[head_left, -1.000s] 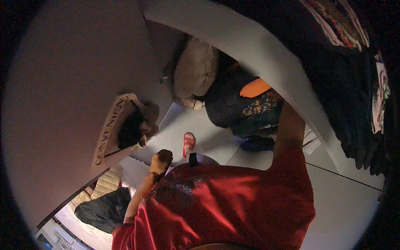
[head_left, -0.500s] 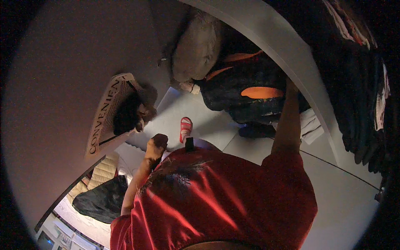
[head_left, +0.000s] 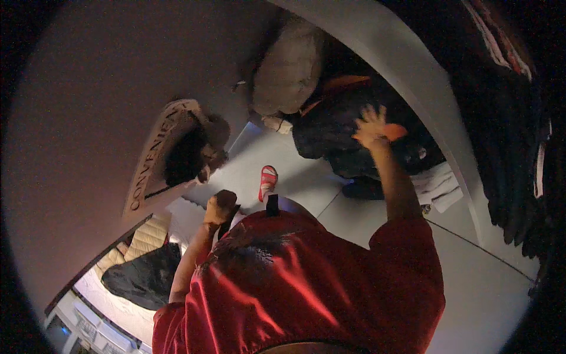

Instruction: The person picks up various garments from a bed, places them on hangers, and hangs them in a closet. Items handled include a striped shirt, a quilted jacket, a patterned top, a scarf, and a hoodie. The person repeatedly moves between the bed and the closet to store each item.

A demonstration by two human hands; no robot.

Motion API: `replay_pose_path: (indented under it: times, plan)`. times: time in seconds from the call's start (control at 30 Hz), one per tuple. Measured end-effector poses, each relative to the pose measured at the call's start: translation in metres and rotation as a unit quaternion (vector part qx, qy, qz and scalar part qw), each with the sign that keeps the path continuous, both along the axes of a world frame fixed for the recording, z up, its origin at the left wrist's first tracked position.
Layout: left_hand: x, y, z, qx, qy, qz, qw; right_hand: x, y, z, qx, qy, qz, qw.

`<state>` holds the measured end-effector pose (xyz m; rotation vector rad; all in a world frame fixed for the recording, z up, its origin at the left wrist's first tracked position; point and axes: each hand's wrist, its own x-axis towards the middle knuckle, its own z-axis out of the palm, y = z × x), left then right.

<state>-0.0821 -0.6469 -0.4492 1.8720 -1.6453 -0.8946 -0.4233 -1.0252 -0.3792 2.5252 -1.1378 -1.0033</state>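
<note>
My right hand reaches out with its fingers spread over a pile of dark garments. It covers part of an orange patch on them; whether the palm presses on the cloth I cannot tell. Close to my waist, my left hand is closed. A dark flat strip shows beside its fingers, and what it grips, if anything, I cannot make out. Left of the dark pile stands a bulky beige bundle.
A pale curved board arches over the pile, with dark clothes hanging to its right. On the left wall hangs a mesh pocket with dark contents. A black garment lies on a bed-like surface at lower left. Pale folded cloth sits by my right forearm.
My right hand, hidden at the board's edge before, has swung left over the dark garments and shows spread fingers. The left hand stays closed near my waist. The view has shifted slightly.
</note>
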Motion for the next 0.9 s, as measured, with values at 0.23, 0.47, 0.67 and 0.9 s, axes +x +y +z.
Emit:
replay_pose_path:
  times: [0.23,0.47,0.67,0.9]
  plan:
    - [0.022,0.045,-0.013,0.007,-0.088,0.047,0.995,-0.021,-0.01,-0.02,0.009,0.092,-0.072,0.993]
    - [0.004,0.097,-0.006,0.11,-0.117,0.095,0.982,0.033,0.018,-0.045,-0.035,0.005,0.008,0.999]
    - [0.014,0.139,-0.009,0.201,0.03,0.244,0.948,0.142,0.133,-0.085,0.126,-0.147,0.053,0.98]
    - [0.052,0.278,-0.038,0.225,0.081,0.509,0.827,0.218,0.232,-0.147,0.381,-0.191,0.157,0.891]
